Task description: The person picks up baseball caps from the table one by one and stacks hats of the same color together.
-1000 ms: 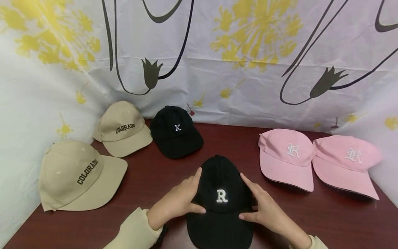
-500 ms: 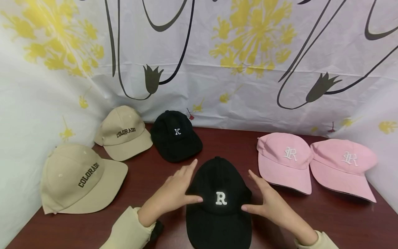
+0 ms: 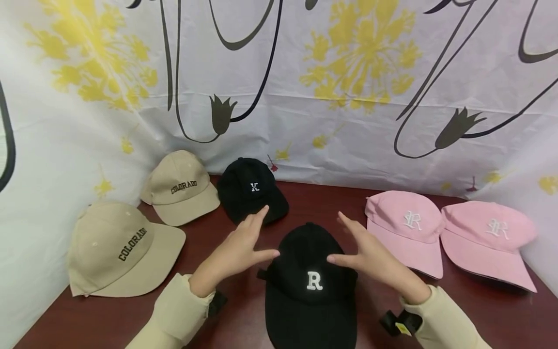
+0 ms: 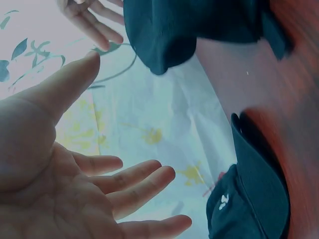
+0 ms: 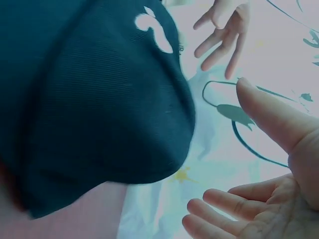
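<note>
A black baseball cap (image 3: 311, 300) with a white letter R rests on the table at the front middle, its brim toward me. My left hand (image 3: 237, 249) hovers at the cap's left with fingers spread and thumb apart. On the other side my right hand (image 3: 368, 249) is held the same way, its thumb tip overlapping the crown in the head view. Neither hand holds anything. In the left wrist view the palm of the left hand (image 4: 89, 174) faces the black cap (image 4: 164, 30). The right wrist view shows the cap (image 5: 109, 99) close beside the open right hand (image 5: 269, 189).
Two beige COLORADO caps (image 3: 124, 252) (image 3: 183, 186) sit at the left. A smaller black cap (image 3: 250, 186) with a white letter stands at the back, behind the left fingertips. Two pink caps (image 3: 405, 228) (image 3: 488, 232) lie side by side at the right. A patterned white cloth (image 3: 279, 72) hangs behind the dark red table (image 3: 235, 320).
Both hands let go of the black R cap's sides, moved apart from it and then rose toward the back. The cap stays on the table; the head view has shifted slightly.
</note>
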`<state>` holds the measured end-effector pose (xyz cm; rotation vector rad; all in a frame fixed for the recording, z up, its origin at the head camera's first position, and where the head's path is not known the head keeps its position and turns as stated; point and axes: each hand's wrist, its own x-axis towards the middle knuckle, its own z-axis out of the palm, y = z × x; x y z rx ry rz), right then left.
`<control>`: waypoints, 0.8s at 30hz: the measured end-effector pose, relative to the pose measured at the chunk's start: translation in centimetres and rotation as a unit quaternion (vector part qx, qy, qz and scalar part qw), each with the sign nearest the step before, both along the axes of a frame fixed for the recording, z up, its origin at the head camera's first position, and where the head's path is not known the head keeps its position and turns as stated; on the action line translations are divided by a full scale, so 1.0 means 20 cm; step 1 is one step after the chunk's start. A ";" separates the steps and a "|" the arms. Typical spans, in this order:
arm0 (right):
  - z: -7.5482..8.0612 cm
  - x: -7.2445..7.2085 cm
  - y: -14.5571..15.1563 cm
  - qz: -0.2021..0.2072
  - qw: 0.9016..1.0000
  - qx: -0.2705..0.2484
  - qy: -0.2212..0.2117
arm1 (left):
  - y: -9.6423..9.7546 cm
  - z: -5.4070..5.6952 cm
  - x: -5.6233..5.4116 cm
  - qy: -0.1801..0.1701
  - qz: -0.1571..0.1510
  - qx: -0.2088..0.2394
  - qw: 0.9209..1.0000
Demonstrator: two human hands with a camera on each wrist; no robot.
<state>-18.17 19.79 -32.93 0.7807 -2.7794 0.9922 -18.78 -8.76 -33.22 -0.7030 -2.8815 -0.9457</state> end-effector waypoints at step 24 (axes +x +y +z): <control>0.11 -0.47 -0.32 0.063 0.986 0.026 -0.154 | -0.24 -0.01 -0.27 -0.072 0.055 0.024 0.996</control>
